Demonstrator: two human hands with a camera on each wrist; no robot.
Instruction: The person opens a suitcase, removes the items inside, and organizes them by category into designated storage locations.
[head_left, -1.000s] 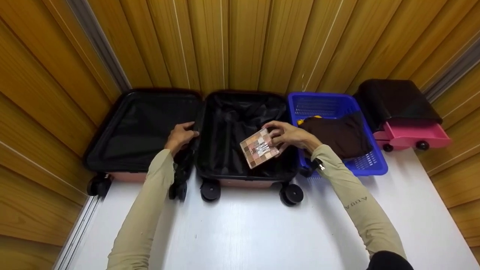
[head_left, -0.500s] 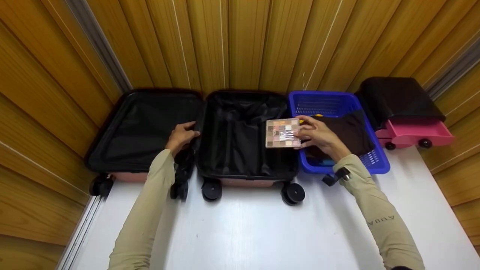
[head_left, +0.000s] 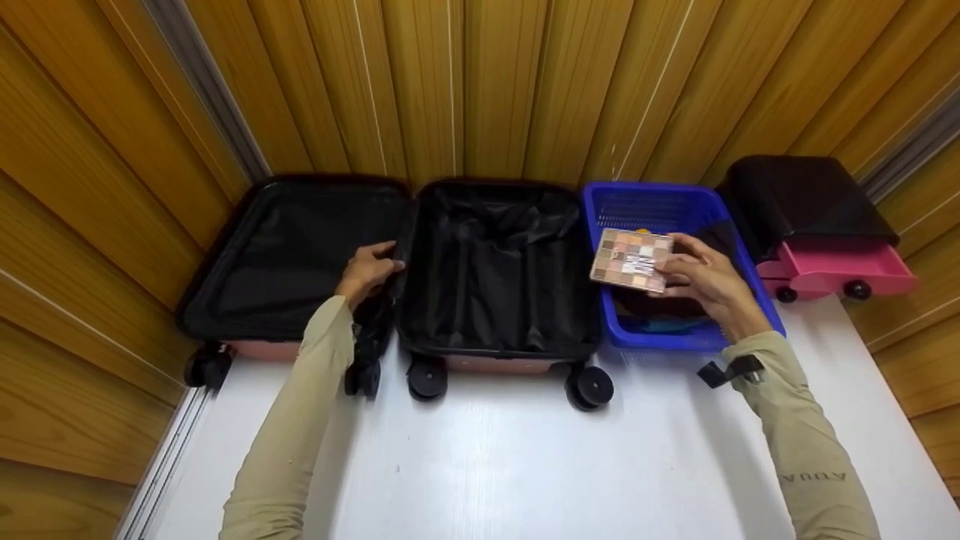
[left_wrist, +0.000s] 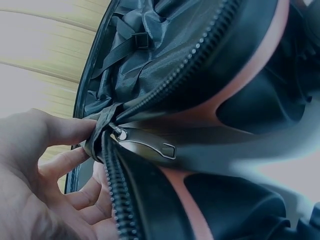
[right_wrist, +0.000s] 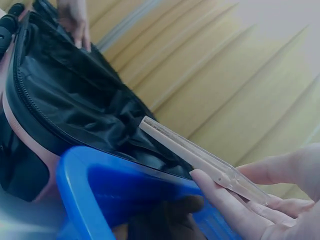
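Note:
An open suitcase with a black lining lies in two halves, its right half (head_left: 495, 292) beside its left half (head_left: 292, 255). My left hand (head_left: 369, 271) pinches the zipper edge where the halves meet; a metal zipper pull (left_wrist: 150, 144) hangs beside the thumb in the left wrist view. My right hand (head_left: 709, 281) holds an eyeshadow palette (head_left: 631, 260) by its right edge, thumb on one face. The palette has many small brown, pink and cream squares and white lettering. It is held over the blue basket (head_left: 771, 319), edge-on in the right wrist view (right_wrist: 185, 152).
Dark brown cloth (head_left: 716, 238) and a bit of yellow lie in the basket. Right of it stands a black box (head_left: 814, 196) with a pink drawer (head_left: 847, 266) pulled out. Suitcase wheels (head_left: 590, 387) point toward me on the white surface (head_left: 480, 457). Wood-look panels (head_left: 495, 90) rise behind.
My right hand has carried the palette from above the suitcase's right half rightward to above the basket, turning it on the way. The left hand stays on the suitcase edge.

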